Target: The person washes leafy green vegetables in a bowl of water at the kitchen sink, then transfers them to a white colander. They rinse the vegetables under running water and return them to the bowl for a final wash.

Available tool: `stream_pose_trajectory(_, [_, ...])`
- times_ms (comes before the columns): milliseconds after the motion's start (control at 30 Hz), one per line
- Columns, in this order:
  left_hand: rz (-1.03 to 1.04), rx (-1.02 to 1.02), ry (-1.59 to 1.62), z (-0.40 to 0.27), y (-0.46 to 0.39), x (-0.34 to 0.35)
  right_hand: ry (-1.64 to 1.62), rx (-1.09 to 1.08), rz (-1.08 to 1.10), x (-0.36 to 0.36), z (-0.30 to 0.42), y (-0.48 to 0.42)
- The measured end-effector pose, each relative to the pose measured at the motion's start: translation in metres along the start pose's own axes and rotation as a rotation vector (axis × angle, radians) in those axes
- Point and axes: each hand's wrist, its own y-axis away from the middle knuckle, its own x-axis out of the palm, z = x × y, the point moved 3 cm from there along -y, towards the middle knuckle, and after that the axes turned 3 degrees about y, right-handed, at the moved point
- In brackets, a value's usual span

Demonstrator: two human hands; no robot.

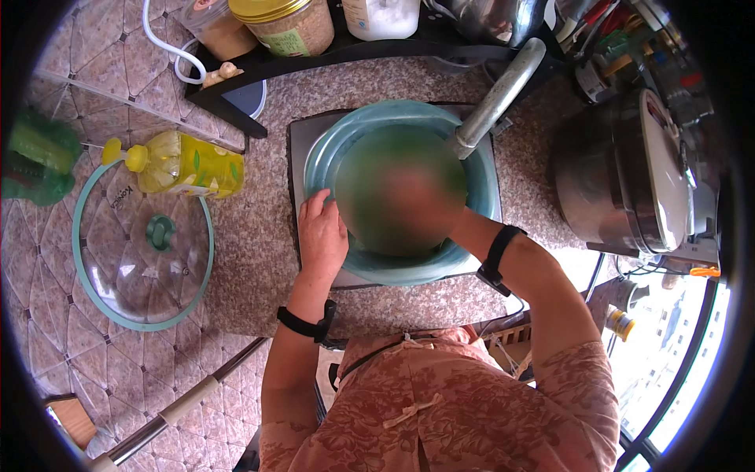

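Observation:
A teal plastic basin [483, 177] sits in the sink [299, 147], which is set into a speckled stone counter. My left hand [323, 233] holds the basin's left rim. Inside the basin, my right hand [413, 194] reaches into something green [377, 224]. A round blur covers most of that hand and the basin's contents, so the fingers and the exact kind of green stuff cannot be made out. Over the basin's far right side hangs a metal faucet spout [501, 94].
Left of the sink are a yellow dish soap bottle [191, 165] and a glass lid [141, 277] with a teal rim. A black shelf [354, 52] with jars [295, 29] runs along the back. A large dark lidded appliance [601, 171] stands at right.

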Motion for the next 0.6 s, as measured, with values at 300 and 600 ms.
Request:
stream_pose_trajectory(300, [-0.002, 0.005, 0.013, 0.002, 0.004, 0.0, -0.005, -0.034, 0.006, -0.017, 0.017, 0.002])
stream_pose_trajectory(600, [-0.133, 0.017, 0.111, -0.002, 0.009, -0.008, 0.068, -0.011, -0.006, -0.005, 0.007, 0.013])
